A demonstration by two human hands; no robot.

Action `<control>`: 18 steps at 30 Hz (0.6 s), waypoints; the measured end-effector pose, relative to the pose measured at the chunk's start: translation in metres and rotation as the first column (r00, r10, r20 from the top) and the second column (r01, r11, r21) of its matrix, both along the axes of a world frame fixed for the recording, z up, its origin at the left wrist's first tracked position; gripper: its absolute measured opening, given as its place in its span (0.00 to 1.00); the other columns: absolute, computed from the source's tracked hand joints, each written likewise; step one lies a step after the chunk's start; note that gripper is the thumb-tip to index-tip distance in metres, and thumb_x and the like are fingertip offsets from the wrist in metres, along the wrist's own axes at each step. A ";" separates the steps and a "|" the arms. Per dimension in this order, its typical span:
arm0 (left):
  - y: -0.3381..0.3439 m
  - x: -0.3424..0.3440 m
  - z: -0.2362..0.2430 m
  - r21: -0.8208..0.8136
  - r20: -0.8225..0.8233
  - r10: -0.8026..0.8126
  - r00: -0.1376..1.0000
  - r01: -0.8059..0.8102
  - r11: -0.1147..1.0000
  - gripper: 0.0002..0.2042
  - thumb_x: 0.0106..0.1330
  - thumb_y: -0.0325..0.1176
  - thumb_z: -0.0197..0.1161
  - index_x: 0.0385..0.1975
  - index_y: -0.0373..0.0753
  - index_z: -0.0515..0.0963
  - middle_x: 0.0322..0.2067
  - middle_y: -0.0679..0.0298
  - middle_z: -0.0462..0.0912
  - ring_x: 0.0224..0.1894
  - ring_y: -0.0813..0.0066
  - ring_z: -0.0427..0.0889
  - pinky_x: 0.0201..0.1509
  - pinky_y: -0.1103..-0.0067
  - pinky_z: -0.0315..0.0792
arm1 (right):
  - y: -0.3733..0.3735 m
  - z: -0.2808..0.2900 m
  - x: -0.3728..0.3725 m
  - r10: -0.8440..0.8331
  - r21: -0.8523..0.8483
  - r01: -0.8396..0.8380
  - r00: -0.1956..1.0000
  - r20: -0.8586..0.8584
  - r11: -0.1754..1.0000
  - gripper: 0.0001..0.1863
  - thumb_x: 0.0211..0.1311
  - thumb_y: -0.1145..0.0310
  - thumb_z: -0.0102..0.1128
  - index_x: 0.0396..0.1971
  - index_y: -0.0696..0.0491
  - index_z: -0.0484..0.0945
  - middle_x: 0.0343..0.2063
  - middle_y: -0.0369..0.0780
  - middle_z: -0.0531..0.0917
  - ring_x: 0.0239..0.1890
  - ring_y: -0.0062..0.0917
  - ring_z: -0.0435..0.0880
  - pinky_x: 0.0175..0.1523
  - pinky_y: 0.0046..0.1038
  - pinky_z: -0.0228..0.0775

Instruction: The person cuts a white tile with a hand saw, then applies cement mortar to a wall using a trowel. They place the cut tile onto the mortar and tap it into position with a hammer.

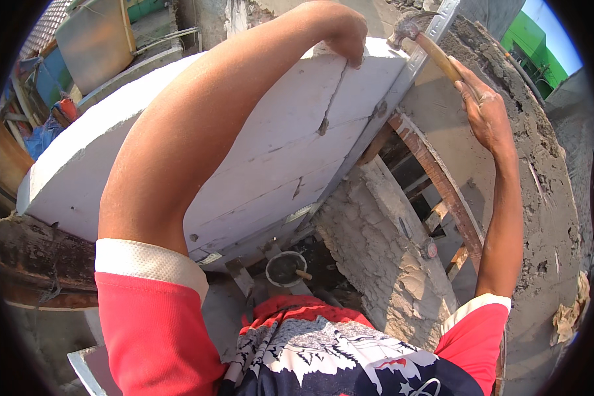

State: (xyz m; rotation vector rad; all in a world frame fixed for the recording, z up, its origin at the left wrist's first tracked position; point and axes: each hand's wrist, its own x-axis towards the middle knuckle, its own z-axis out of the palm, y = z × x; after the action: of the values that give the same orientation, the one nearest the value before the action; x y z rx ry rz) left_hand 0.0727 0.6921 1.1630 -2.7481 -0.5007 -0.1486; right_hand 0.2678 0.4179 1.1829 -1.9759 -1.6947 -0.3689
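My right hand (485,111) is wrapped round the wooden handle of a claw hammer (439,58). Its metal head is up beside a slotted metal strip (440,26) that runs down along the end of a white block wall (284,142). With the arm bent across the wall, my left hand (346,36) rests at the wall's top edge, just left of the hammer head. Most of its fingers are hidden, so its grip does not show. Below that hand, a dark joint line runs down the blocks.
Far below, a round bucket (286,269) of grey mix has a handled tool in it. A rough mortared wall (534,171) rises to the right, near a wooden frame (442,178). At left are a dark beam (39,261) and a brownish panel (94,46).
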 end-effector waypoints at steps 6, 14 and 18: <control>-0.013 0.000 0.006 -0.106 -0.015 0.090 0.996 -0.091 0.990 0.21 0.53 0.52 0.73 0.32 0.37 0.91 0.35 0.51 0.91 0.38 0.55 0.90 0.45 0.64 0.83 | 0.005 -0.009 -0.006 -0.015 -0.030 0.017 0.997 0.069 0.999 0.23 0.81 0.60 0.54 0.72 0.32 0.74 0.66 0.43 0.81 0.68 0.42 0.80 0.72 0.42 0.72; -0.027 -0.013 0.022 -0.187 -0.019 0.131 0.991 -0.133 0.973 0.23 0.53 0.53 0.76 0.36 0.38 0.92 0.39 0.52 0.92 0.41 0.56 0.90 0.47 0.64 0.83 | 0.009 -0.008 -0.004 0.002 0.012 -0.003 0.997 0.078 1.000 0.23 0.82 0.56 0.52 0.73 0.32 0.73 0.63 0.43 0.83 0.66 0.40 0.80 0.71 0.43 0.72; -0.023 -0.017 0.016 -0.079 -0.009 0.088 0.996 -0.088 0.993 0.23 0.54 0.53 0.75 0.41 0.40 0.92 0.42 0.52 0.92 0.42 0.56 0.90 0.48 0.64 0.83 | 0.001 -0.025 -0.012 -0.126 0.127 0.125 0.992 0.003 0.984 0.25 0.82 0.51 0.51 0.74 0.32 0.71 0.43 0.43 0.89 0.48 0.31 0.89 0.59 0.42 0.80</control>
State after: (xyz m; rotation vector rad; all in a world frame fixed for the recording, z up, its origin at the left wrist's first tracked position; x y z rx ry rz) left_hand 0.0558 0.6687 1.1794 -2.7962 -0.6382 -0.1008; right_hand 0.2555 0.4191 1.1578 -1.9949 -1.5182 -0.5202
